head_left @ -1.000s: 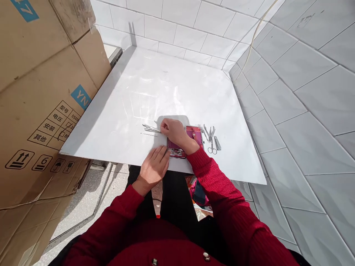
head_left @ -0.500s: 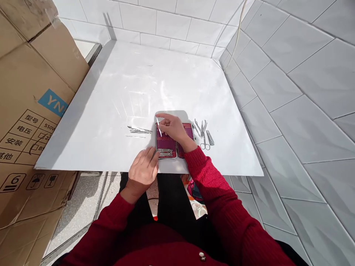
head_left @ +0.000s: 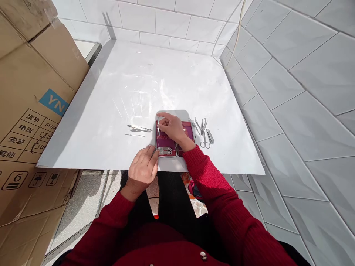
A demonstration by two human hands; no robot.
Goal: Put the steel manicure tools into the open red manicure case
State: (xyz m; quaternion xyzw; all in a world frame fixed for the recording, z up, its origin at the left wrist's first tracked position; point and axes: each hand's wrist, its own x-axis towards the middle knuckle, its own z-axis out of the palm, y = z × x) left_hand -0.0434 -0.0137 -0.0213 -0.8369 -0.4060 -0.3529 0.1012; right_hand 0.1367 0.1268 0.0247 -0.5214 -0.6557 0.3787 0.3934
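A manicure case (head_left: 176, 152) lies unfolded on the table, lined in dark red and purple. My right hand (head_left: 172, 127) is over its left half, thumb and fingers pinched on a slim shiny manicure tool (head_left: 158, 130), whose exact kind I cannot make out. The tool stands near the row of small loops in the lining. Nail clippers (head_left: 165, 150) lie side by side at the front of that half. My left hand (head_left: 144, 166) rests flat at the case's front left corner, fingers stretched and together. Part of the case is hidden under my right hand.
Left of the case lie several thin metal tools (head_left: 139, 128). On its right are small scissors (head_left: 205, 142), nippers (head_left: 198, 125) and another nail clipper (head_left: 210, 136). A large cardboard box (head_left: 36, 77) stands at the left; a tiled wall (head_left: 299, 96) borders the white table (head_left: 91, 125) on the right.
The slim tool has come down slightly towards the lining, and less of it shows above my right fingers. My left hand has stayed at the case's corner.
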